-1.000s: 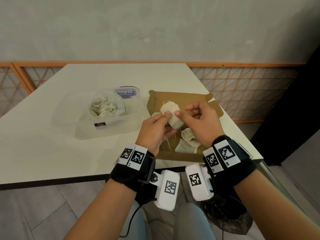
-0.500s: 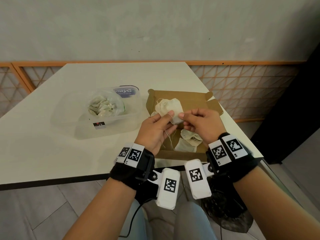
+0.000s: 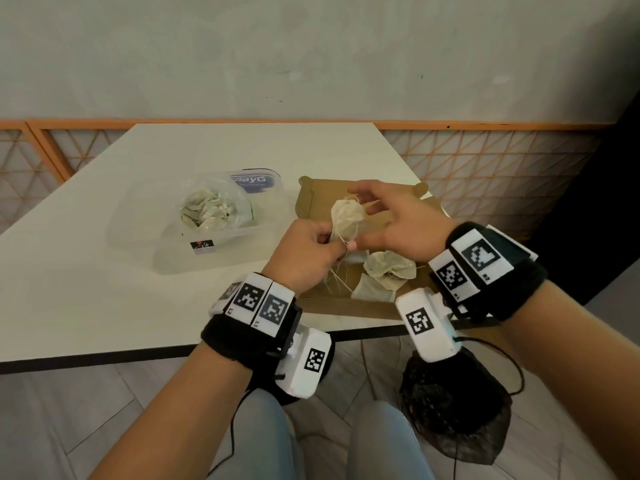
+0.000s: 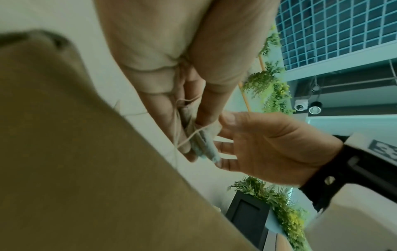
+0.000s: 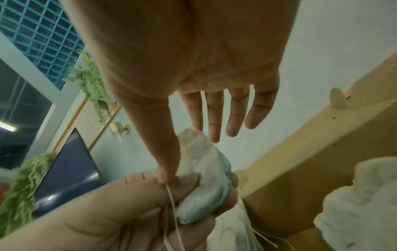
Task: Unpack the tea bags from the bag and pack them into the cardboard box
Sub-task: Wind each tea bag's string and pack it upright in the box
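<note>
black wristbands (image 3: 242, 336), white coded tags (image 3: 419, 322)

A white desk (image 3: 104, 271) stands against a plain grey-green wall (image 3: 311, 57) with an orange-framed lattice panel (image 3: 485, 174) along its base. The floor (image 3: 86, 420) is grey wood-look planks. Green plants (image 4: 275, 95) hang beside a gridded window (image 4: 335, 28).

Layout: tabletop, near-right edge.
Cardboard box (image 3: 346, 304) on tabletop (image 3: 104, 289) at near right; plastic tub (image 3: 145, 223) to its left, bag (image 3: 214, 209) inside. Two tea bags (image 3: 388, 270) in box; both hands above box, left hand (image 3: 304, 254), right hand (image 3: 405, 223), held tea bag (image 3: 346, 220) between.
</note>
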`<state>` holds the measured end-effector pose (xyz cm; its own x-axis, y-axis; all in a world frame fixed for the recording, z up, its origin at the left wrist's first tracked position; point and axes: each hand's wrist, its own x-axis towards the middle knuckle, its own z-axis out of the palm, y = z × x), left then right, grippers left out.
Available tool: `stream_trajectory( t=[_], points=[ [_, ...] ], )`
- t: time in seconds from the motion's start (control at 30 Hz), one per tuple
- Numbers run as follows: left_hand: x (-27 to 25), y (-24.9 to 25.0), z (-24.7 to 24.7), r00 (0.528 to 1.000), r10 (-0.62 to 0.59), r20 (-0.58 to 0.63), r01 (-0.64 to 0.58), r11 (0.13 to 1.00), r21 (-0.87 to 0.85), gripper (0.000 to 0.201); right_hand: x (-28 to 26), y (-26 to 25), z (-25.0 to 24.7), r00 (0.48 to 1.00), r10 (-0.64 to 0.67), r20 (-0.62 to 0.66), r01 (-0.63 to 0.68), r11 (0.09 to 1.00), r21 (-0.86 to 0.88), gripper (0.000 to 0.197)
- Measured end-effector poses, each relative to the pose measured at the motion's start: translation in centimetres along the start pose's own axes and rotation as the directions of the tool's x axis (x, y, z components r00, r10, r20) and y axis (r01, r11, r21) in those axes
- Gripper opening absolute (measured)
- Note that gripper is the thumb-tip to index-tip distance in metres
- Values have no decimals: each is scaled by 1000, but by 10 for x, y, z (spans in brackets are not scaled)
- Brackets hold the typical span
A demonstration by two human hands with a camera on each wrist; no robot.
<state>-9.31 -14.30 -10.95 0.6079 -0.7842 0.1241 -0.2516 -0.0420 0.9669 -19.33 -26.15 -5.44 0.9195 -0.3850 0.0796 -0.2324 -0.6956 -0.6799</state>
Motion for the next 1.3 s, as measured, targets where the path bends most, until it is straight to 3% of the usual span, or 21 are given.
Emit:
stream_trajectory(
  t=[0.1, 0.23, 0.37, 0.43, 0.53, 0.6, 0.67, 0.8, 0.9, 1.1, 1.23, 1.3],
  points=[
    [-2, 4, -9, 996, 9, 85, -18, 995, 101, 14, 3, -2, 0, 994, -28, 105, 37, 996, -81, 48],
    [-9, 10, -16, 994, -41, 101, 32, 996, 82, 12, 6, 1, -4, 996, -54, 70, 50, 997, 52, 10],
    [-17, 18, -21, 994, -110, 7, 110, 984, -140, 13, 12, 9, -10, 999, 22, 31, -31, 944, 327, 14],
    [-22, 24, -24, 988, -152, 0, 145, 949, -279, 21, 17, 15, -14, 997, 77, 25, -81, 956, 282, 12],
    [-32, 36, -24, 976, -166, 137, 208, 898, -389, 29, 19, 20, -16, 991, 127, 29, -131, 968, 212, 10],
    [-36, 42, -20, 965, -130, 230, 208, 911, -357, 29, 20, 22, -16, 990, 139, 16, -140, 977, 161, 13],
    [-38, 49, -15, 965, -101, 241, 176, 933, -315, 28, 21, 23, -15, 991, 133, -7, -133, 989, 68, 12],
    [-26, 52, -3, 997, -38, 60, 49, 979, -196, 35, 21, 25, -13, 992, 126, 3, -126, 991, -33, 10],
    [-16, 46, 8, 992, -99, 81, 111, 981, -162, 44, 21, 22, -16, 993, 117, -22, -117, 993, -21, 14],
    [-23, 34, 11, 944, -240, 226, 246, 969, -1, 45, 26, 25, -45, 963, 166, -211, -161, 986, 40, 9],
    [-25, 43, 4, 955, -169, 244, 181, 983, -25, 42, 24, 32, -50, 955, 186, -230, -197, 980, -25, 6],
    [-25, 52, 1, 967, -110, 231, 127, 990, -63, 45, 22, 35, -49, 953, 191, -237, -221, 969, -107, 16]
  ],
)
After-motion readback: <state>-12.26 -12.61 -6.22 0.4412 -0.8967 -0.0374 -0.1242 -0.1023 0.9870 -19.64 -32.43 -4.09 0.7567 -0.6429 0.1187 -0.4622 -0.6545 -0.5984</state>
